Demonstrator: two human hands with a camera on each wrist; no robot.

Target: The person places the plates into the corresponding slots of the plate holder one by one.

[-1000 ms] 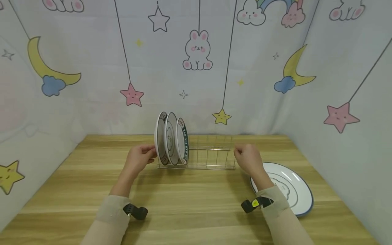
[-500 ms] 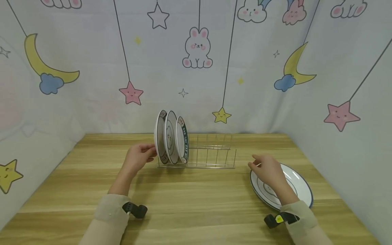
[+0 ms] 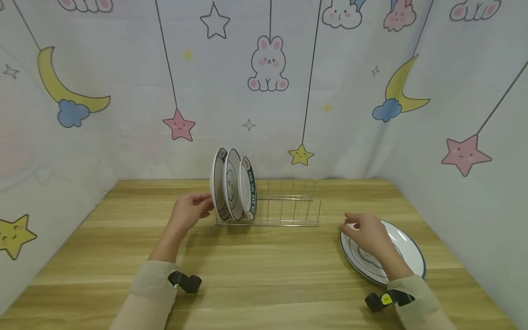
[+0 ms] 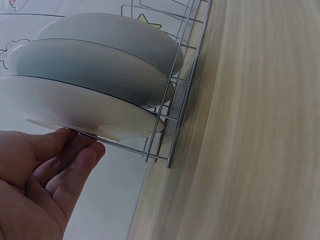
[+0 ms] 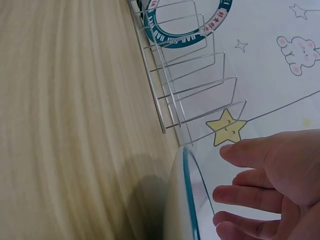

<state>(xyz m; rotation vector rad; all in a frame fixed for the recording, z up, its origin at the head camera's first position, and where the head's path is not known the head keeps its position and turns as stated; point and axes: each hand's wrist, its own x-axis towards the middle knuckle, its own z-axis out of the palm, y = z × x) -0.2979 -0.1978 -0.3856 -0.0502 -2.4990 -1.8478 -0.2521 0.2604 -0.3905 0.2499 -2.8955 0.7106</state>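
Note:
A wire dish rack (image 3: 290, 224) stands at the back middle of the table. Three plates stand on edge in its left part: a white one (image 3: 217, 183) outermost, a white one with a line drawing (image 3: 232, 185), and one with a dark green lettered rim (image 3: 251, 192). My left hand (image 3: 190, 213) pinches the rack's left end wire, its fingertips (image 4: 95, 150) right beside the outermost plate. At the right, my right hand (image 3: 369, 233) is over a white plate (image 3: 408, 250) with a blue rim, fingers loosely bent and holding nothing. Part of this plate is hidden by the hand.
The wooden table (image 3: 264, 284) ends at a white cloth backdrop (image 3: 222, 105) printed with stars, moons and rabbits. The rack's right half (image 5: 200, 95) has bare slots. Each wrist wears a black strap camera, the left camera (image 3: 191, 283) and the right camera (image 3: 375, 302).
My right hand has left the rack's right end and moved right and nearer, over the lying plate, its fingers loosening. My left hand has stayed at the rack's left end.

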